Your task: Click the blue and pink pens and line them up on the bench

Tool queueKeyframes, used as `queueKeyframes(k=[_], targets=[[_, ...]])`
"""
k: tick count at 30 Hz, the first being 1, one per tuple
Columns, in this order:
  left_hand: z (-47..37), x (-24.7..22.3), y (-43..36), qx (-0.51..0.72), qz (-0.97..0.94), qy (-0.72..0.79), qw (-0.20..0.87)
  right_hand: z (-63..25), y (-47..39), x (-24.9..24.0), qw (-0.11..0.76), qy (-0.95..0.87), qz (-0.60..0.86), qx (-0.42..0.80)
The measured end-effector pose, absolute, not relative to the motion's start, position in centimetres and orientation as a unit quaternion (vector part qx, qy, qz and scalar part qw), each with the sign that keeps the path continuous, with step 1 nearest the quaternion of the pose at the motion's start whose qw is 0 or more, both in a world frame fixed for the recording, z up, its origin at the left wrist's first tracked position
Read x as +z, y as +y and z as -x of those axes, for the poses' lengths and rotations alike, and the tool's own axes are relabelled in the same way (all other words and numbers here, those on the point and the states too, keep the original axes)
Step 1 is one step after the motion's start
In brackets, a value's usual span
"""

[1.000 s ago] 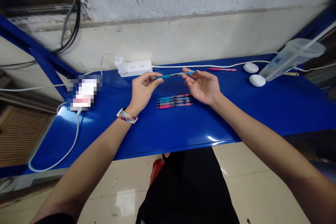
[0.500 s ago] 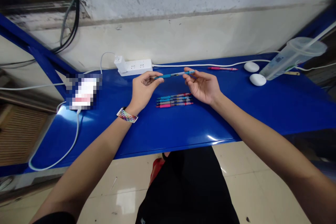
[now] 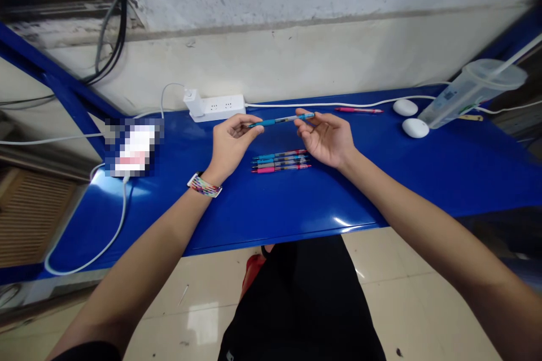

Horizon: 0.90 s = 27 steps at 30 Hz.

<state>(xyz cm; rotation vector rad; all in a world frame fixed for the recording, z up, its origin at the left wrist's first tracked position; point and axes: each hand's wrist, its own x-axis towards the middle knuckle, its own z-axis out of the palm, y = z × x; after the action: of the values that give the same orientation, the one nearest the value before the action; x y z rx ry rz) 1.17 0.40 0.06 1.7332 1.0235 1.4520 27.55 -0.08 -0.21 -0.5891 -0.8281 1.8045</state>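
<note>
A blue pen (image 3: 279, 120) with a clear barrel is held nearly level above the table, spanning the space between my hands. My left hand (image 3: 232, 141) pinches its tip end between thumb and fingers. At the other end, my right hand (image 3: 328, 136) has its palm turned up and its fingertips closed around the pen's clear end. Below, several pens lie side by side on the table: a blue pen (image 3: 266, 156) at the back, a grey pen (image 3: 266, 166), and a pink pen (image 3: 266, 170) at the front.
One more pink pen (image 3: 359, 110) lies near the wall beside a white cable. Two white rounded objects (image 3: 415, 128) and a clear plastic cup (image 3: 463, 93) stand at right. A white power strip (image 3: 222, 107) is at the back of the blue table (image 3: 279, 208); a blurred-out device (image 3: 135, 149) lies left.
</note>
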Motion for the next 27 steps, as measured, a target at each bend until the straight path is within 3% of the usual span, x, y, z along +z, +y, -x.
queueKeyframes(k=[7, 27], targets=[[-1.1, 0.0, 0.3, 0.546, -0.664, 0.398, 0.321, -27.2, -0.9, 0.7, 0.526, -0.398, 0.336, 0.673], [-1.2, 0.1, 0.2, 0.546, -0.665, 0.392, 0.325, -27.2, -1.0, 1.1, 0.531, -0.454, 0.347, 0.626]])
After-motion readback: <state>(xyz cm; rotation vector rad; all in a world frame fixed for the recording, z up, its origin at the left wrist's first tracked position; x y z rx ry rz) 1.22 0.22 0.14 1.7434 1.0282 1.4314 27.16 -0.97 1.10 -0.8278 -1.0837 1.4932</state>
